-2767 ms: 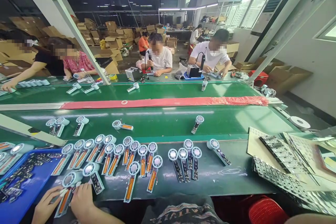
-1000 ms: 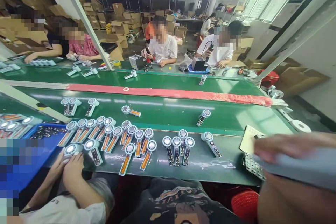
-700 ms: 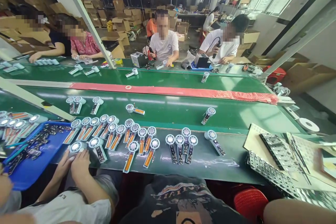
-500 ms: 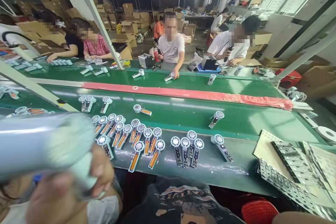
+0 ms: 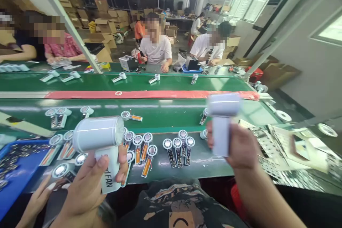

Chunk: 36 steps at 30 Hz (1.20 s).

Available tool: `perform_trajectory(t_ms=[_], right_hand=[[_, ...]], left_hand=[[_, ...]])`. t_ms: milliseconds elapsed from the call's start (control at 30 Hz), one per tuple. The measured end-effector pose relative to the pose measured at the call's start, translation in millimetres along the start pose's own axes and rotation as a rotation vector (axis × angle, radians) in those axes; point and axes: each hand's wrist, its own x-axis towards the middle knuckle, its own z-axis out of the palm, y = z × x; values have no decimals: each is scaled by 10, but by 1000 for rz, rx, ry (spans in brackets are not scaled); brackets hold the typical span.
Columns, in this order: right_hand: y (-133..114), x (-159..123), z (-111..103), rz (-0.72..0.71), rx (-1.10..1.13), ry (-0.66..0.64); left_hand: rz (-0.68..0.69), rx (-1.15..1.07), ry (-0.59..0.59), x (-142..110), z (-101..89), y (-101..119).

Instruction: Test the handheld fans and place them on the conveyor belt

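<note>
My left hand (image 5: 82,187) is closed around the handle of a pale blue handheld fan (image 5: 97,134). Its barrel-shaped head points sideways, and dark letters ending in "FAN" run down the handle. On the right, my right hand (image 5: 244,146) grips a second handheld fan (image 5: 224,105), blurred by motion, raised over the bench with its head up. Between and behind my hands lie several opened fans, some with orange cells (image 5: 147,164) in the handle, others with dark circuit boards (image 5: 177,156).
A co-worker's hand (image 5: 40,196) is beside an opened fan (image 5: 62,171) at lower left, near a blue tray (image 5: 16,188) of small dark parts. White sheets and metal-looking strips (image 5: 269,165) lie at right. Across the green belt (image 5: 165,108), several people sit at work.
The view has swung right. The fan at left, earlier large and close to the camera, is now lower and farther off. My right hand with the second fan has come into view.
</note>
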Motion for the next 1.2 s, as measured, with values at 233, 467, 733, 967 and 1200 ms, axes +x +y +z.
perform_trajectory(t_ms=[233, 467, 733, 967, 1200], right_hand=[[274, -18, 243, 302, 284, 196], [363, -69, 321, 234, 275, 213], [483, -73, 314, 239, 306, 186], [675, -2, 95, 305, 280, 134], [794, 247, -8, 513, 277, 71]], left_hand=[[-194, -66, 77, 98, 71, -232], [-293, -51, 129, 98, 115, -265], [-346, -114, 91, 108, 102, -529], [-459, -176, 123, 84, 489, -870], [-527, -158, 162, 20, 591, -1064]])
